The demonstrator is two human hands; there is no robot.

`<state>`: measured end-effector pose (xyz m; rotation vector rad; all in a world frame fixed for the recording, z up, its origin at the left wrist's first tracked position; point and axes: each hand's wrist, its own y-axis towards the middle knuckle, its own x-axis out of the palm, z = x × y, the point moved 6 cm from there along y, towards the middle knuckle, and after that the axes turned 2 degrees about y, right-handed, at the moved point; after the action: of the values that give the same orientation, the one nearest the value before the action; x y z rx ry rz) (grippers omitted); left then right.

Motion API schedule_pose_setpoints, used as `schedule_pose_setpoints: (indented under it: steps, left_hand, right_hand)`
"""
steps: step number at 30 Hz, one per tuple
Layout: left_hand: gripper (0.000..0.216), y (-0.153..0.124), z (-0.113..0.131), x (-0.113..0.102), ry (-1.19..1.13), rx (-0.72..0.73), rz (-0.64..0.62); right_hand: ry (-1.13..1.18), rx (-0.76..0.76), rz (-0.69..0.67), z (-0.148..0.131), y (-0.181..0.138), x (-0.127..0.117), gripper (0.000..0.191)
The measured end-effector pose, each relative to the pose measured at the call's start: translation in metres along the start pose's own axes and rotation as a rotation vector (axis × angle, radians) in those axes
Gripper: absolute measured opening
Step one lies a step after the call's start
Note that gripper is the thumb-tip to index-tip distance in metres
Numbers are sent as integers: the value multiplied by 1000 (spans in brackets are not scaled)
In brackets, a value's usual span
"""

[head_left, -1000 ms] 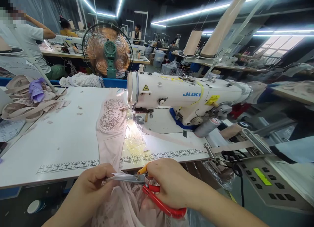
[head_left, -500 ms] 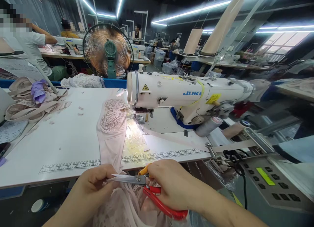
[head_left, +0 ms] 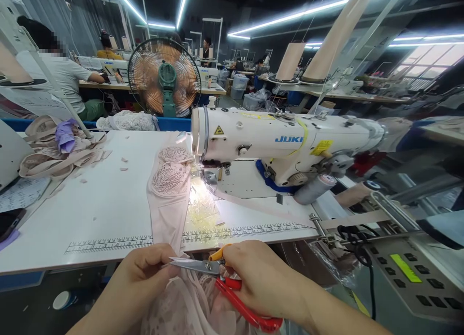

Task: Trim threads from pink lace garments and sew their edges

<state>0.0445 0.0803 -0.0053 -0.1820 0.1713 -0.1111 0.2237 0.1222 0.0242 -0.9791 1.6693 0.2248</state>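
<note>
In my lap, below the table (head_left: 90, 219) edge: pink lace garment (head_left: 188, 303), bunched. Left hand (head_left: 143, 277) pinches its edge. Right hand (head_left: 261, 282) is closed on red-handled snips (head_left: 197, 265), blades nearly together at the pinch. Trimming, I judge; the cut needs the fabric kept taut.

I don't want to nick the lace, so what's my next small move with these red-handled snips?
Probably one short, gentle squeeze of the red-handled metal snips in the right hand: their tips sit at the pink lace fabric pinched by the left hand.
</note>
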Motion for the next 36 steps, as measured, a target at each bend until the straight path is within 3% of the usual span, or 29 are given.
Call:
schedule_pose_setpoints:
  steps: [10, 18, 27, 36]
  left_hand:
    - [30, 0, -8, -1, -86, -37, 5]
    - [30, 1, -2, 0, -18, -66, -10]
    - [29, 0, 2, 0, 12, -71, -13]
    - [32, -2, -12, -2, -95, -82, 5]
  right_hand:
    - [-43, -34, 29, 2, 1, 5, 32]
    - [-6, -74, -43, -1, 0, -1, 19]
    - [-7, -59, -18, 1, -1, -1, 23]
    - [-28, -74, -35, -2, -1, -1, 14]
